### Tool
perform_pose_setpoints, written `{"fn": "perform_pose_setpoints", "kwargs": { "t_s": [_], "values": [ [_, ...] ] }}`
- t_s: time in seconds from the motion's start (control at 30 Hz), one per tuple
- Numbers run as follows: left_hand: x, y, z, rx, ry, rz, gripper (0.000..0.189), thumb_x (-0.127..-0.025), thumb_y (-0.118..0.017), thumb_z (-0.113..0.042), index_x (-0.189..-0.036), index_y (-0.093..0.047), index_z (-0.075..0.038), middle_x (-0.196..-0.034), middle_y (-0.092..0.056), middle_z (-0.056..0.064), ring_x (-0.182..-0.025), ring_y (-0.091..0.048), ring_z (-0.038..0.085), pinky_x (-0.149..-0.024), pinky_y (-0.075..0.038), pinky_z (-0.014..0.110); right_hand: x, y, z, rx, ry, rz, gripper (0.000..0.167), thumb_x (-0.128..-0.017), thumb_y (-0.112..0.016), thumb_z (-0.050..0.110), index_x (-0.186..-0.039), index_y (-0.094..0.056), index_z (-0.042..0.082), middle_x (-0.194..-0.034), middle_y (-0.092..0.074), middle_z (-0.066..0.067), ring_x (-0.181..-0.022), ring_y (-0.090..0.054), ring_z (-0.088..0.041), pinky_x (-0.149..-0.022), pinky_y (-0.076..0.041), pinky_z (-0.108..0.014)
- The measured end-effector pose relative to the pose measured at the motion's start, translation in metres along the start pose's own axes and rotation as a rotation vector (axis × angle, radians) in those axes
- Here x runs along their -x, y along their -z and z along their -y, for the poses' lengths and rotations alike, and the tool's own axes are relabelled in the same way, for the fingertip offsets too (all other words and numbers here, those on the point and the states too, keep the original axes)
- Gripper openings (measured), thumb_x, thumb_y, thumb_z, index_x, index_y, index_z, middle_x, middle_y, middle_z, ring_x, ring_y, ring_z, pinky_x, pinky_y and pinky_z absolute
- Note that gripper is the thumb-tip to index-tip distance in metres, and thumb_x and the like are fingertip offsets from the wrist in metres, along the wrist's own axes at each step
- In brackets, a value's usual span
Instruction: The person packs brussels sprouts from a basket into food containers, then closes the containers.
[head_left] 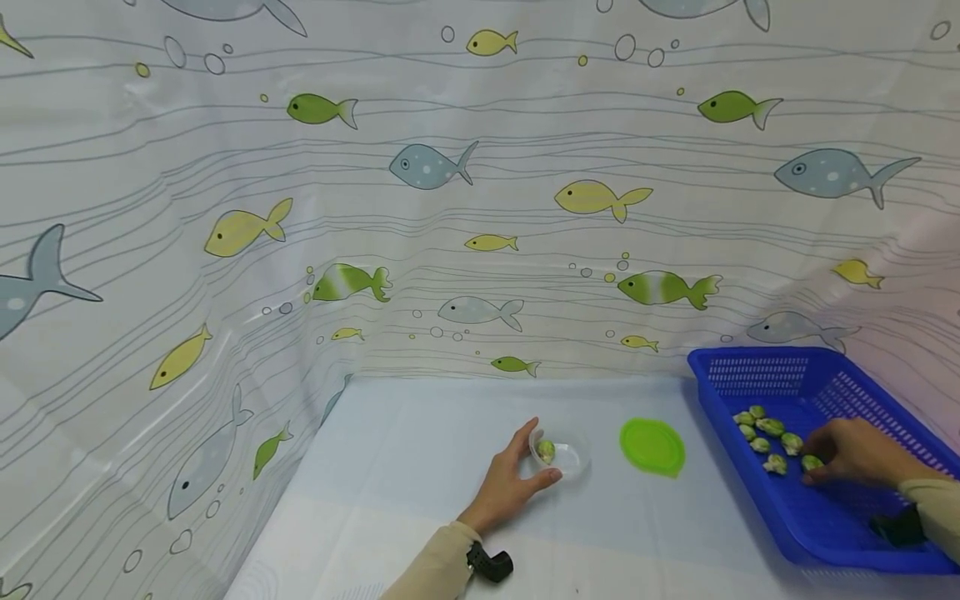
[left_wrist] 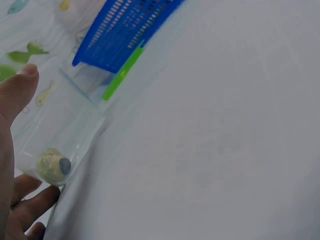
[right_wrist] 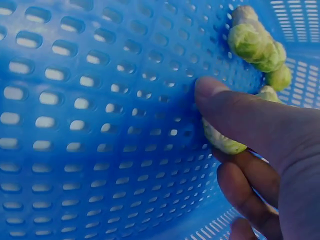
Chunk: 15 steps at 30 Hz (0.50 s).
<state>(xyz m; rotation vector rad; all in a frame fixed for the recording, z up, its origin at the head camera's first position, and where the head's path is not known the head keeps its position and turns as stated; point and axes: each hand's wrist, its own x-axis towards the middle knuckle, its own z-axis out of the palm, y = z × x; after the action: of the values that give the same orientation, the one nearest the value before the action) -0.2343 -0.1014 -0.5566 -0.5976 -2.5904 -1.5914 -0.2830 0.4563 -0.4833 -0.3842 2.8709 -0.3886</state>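
Note:
In the head view my left hand [head_left: 504, 487] holds a clear plastic container [head_left: 573, 460], thumb on the near side and fingers on the far side. One Brussels sprout [head_left: 546, 452] lies inside it, and the left wrist view shows that sprout [left_wrist: 53, 166] through the container's wall. Over in the blue basket [head_left: 750, 492], my right hand [head_left: 862, 450] pinches another Brussels sprout [right_wrist: 227, 141] between thumb and fingers. Several loose sprouts [head_left: 771, 427] lie on the basket floor beside that hand.
A bright green lid [head_left: 652, 447] lies flat on the white table [head_left: 420, 442] between container and basket. Behind the table and along its left side hangs a fish-patterned sheet [head_left: 525, 275]. The basket's raised walls surround my right hand.

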Motion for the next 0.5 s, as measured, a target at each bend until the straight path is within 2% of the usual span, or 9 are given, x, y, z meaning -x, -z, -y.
{"fn": "perform_pose_setpoints", "kwargs": {
  "t_s": [0.27, 0.5],
  "values": [
    [0.0018, -0.0007, 0.0023, -0.016, 0.001, -0.006, 0.091, -0.096, -0.078, -0.048, -0.168, -0.031, -0.018, -0.162, -0.051, 0.011, -0.144, -0.056, 0.033, -0.12, -0.043, 0.059, 0.002, -0.0021, -0.0025, -0.058, -0.034, -0.031, 0.054, -0.069, -0.098, 0.044, -0.098, -0.08, 0.002, -0.095, -0.079, -0.011, -0.084, -0.074, -0.027, -0.075, -0.062, -0.052],
    [0.0017, -0.0007, 0.0024, -0.035, 0.001, -0.013, 0.091, -0.096, -0.078, -0.048, -0.168, -0.031, -0.018, -0.163, -0.051, 0.011, -0.143, -0.056, 0.033, -0.119, -0.044, 0.057, 0.0018, 0.0, 0.001, -0.051, -0.012, -0.05, 0.053, -0.077, -0.094, 0.037, -0.105, -0.078, -0.005, -0.099, -0.078, -0.018, -0.09, -0.074, -0.035, -0.079, -0.061, -0.057]
  ]
}}
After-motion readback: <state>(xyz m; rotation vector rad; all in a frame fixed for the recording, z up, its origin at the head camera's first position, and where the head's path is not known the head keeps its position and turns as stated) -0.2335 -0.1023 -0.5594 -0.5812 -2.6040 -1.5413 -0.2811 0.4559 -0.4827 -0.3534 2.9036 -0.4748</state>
